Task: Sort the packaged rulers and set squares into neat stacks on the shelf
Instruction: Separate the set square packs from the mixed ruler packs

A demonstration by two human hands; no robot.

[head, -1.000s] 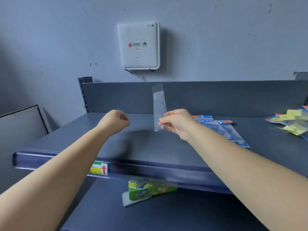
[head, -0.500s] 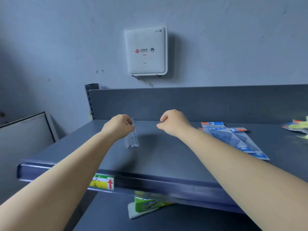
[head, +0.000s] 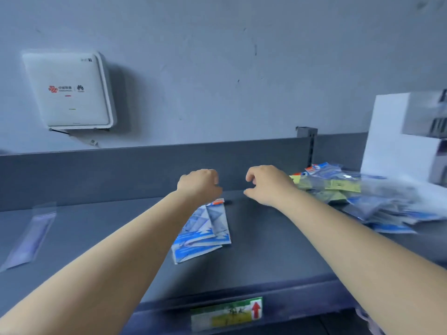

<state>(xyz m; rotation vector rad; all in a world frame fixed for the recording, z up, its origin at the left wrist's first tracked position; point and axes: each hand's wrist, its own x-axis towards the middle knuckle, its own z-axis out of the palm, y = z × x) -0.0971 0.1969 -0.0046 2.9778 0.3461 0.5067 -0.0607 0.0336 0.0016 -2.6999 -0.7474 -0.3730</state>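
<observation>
While both hands hang over the shelf [head: 254,257] holding nothing, I read this as the gap between placements: next package to be fetched from the loose pile [head: 358,197] at right. Left hand [head: 199,184] is curled into a loose fist, empty, above the top of the blue stack [head: 205,230]; right hand [head: 266,184] has fingers half-curled with thumb apart, empty, just short of the pile. The hands are near each other, not touching. Next move, I'd judge: right hand reaches into the pile, pinches one package, identifies its type, routes it to the matching stack. Blue stack is a few set-square packs, fanned, not square yet. One clear ruler sleeve [head: 31,235] lies alone at far left, well apart. The pile is jumbled, blue and yellow-green labels, blurred; count unreadable. The glossy wrap probably slides easily.
</observation>
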